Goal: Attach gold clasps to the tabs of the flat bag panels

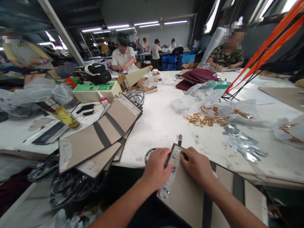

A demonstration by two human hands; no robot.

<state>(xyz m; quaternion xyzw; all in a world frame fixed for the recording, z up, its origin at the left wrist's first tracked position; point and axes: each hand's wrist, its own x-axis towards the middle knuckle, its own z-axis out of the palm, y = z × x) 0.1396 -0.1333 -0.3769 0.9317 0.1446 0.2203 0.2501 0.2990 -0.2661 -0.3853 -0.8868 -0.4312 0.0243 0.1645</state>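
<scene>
Beige panel (187, 193), dark-edged, opened out, beige face up, two dark bands (239, 188) crossing it, pale strip (170, 180) along one end, set aslant, far corner over table (154, 126), near part overhanging, metal-tipped strap (180, 141) projecting past far corner.

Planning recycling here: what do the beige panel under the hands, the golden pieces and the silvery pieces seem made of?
Beige panel: probably stiff board, matt-faced; its broad face looks flat and barely shines.
Golden pieces: likely polished or plated metal, given their bright glints.
Silvery pieces: perhaps thin, glossy metal, judging by strong highlights; coated plastic remains possible.
</scene>
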